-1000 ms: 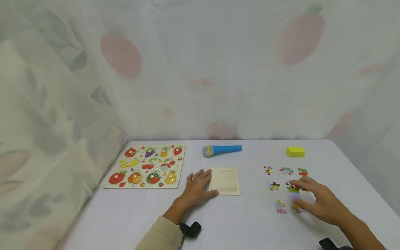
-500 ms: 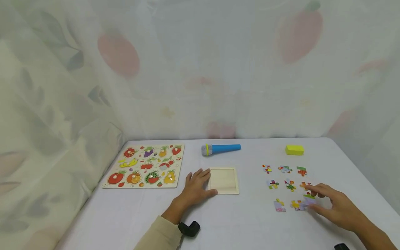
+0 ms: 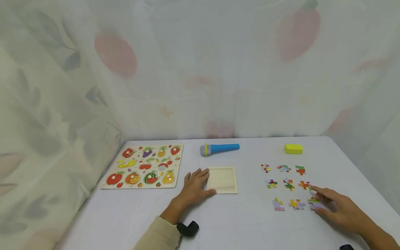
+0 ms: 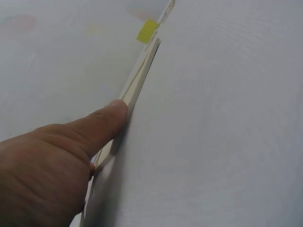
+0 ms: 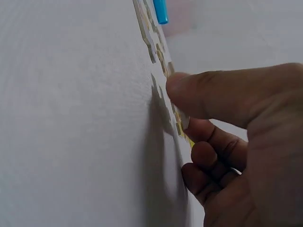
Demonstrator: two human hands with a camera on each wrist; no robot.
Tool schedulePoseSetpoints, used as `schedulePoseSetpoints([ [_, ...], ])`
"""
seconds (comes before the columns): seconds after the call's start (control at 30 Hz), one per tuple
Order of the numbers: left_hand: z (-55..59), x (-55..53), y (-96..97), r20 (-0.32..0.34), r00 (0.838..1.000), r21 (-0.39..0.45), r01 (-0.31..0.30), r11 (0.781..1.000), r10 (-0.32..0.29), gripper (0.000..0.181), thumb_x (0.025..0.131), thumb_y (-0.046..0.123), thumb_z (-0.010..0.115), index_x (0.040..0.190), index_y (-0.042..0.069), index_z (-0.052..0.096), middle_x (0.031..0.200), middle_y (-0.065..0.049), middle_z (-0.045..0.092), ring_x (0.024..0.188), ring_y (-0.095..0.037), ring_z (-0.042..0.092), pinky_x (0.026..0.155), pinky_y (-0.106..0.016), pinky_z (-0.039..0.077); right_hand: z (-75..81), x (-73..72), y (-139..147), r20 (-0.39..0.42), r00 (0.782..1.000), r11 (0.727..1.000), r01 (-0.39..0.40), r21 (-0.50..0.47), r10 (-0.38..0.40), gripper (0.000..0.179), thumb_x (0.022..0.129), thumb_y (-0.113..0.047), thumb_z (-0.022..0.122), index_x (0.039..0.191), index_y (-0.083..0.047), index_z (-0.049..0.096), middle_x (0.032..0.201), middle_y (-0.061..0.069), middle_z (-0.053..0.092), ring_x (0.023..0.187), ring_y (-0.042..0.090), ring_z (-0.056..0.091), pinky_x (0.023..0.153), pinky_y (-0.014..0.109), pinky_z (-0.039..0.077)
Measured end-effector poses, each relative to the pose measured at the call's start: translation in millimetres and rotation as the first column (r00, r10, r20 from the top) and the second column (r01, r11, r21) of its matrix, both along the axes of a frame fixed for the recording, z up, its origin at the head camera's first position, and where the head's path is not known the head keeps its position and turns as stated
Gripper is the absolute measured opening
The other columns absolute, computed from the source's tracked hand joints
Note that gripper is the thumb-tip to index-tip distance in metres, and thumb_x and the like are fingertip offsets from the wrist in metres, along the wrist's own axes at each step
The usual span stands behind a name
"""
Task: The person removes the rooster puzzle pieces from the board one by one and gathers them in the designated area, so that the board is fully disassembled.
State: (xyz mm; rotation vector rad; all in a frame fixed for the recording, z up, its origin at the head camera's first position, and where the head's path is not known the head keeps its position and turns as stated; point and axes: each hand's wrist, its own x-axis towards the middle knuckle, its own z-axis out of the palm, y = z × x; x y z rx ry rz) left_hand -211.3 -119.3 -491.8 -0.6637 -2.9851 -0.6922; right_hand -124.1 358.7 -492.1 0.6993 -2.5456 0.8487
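My right hand (image 3: 347, 211) pinches a green and lilac jigsaw piece (image 3: 313, 203) between thumb and fingers at the near right of the laid-out pieces. In the right wrist view the thumb lies over the piece, and a shadow falls on the cloth beneath. Orange and red colours mark another jigsaw piece (image 3: 304, 185) just beyond the index fingertip. My left hand (image 3: 194, 189) rests with spread fingers along the left side of a shallow wooden tray (image 3: 235, 180). Its thumb (image 4: 116, 111) touches the tray's edge in the left wrist view.
Several jigsaw pieces (image 3: 289, 185) lie apart in rough rows left of my right hand. A fruit peg puzzle board (image 3: 142, 173) lies at the left. Farther back are a blue toy microphone (image 3: 223, 148) and a yellow block (image 3: 293, 149). A curtain (image 3: 193, 69) rises behind the table.
My right hand has carried the green and lilac piece rightward, from over the middle pieces to the near right end of the rows. The left hand stays at the tray.
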Motion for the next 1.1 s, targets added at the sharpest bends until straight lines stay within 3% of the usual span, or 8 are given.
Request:
schedulePoseSetpoints([
  [0.2, 0.7, 1.5, 0.3, -0.005, 1.0, 0.009, 0.004, 1.0, -0.004, 0.078, 0.082, 0.05, 0.072, 0.142, 0.006, 0.048, 0.15, -0.003, 0.04, 0.139, -0.03, 0.027, 0.107, -0.061, 0.011, -6.2, -1.1, 2.4, 0.008, 1.0, 1.0, -0.004, 0.019, 0.004, 0.075, 0.061, 0.002, 0.087, 0.131, -0.005, 0.058, 0.094, -0.012, 0.061, 0.088, 0.0, 0.055, 0.085, 0.003, 0.029],
  [0.47, 0.7, 1.3, 0.0, -0.007, 1.0, 0.008, 0.006, 1.0, -0.006, 0.078, 0.083, 0.05, 0.072, 0.142, 0.005, 0.048, 0.15, -0.004, 0.04, 0.139, -0.031, 0.028, 0.106, -0.061, 0.011, -8.7, -2.4, 2.6, -0.019, 0.999, 0.999, -0.044, 0.006, 0.044, 0.078, 0.06, 0.014, 0.081, 0.132, -0.004, 0.057, 0.096, -0.008, 0.061, 0.089, 0.0, 0.056, 0.083, 0.006, 0.037],
  [0.97, 0.5, -0.6, 0.5, -0.005, 1.0, 0.005, 0.008, 1.0, -0.008, 0.077, 0.083, 0.05, 0.071, 0.142, 0.005, 0.048, 0.149, -0.003, 0.04, 0.139, -0.031, 0.028, 0.107, -0.06, 0.011, -7.1, -3.1, 1.4, 0.049, 0.999, 1.0, 0.012, -0.014, -0.011, 0.073, 0.063, 0.006, 0.084, 0.131, -0.005, 0.058, 0.096, -0.007, 0.062, 0.087, 0.002, 0.056, 0.079, 0.005, 0.036],
  [1.1, -0.3, -1.2, 0.0, 0.002, 1.0, 0.003, 0.006, 1.0, -0.006, 0.078, 0.083, 0.05, 0.071, 0.142, 0.005, 0.049, 0.149, -0.004, 0.04, 0.138, -0.031, 0.028, 0.106, -0.061, 0.012, -3.8, -6.6, 0.7, 0.041, 0.998, 0.999, 0.047, 0.015, -0.048, 0.07, 0.064, 0.002, 0.085, 0.128, -0.007, 0.06, 0.095, -0.007, 0.061, 0.083, 0.004, 0.053, 0.072, 0.011, 0.04],
])
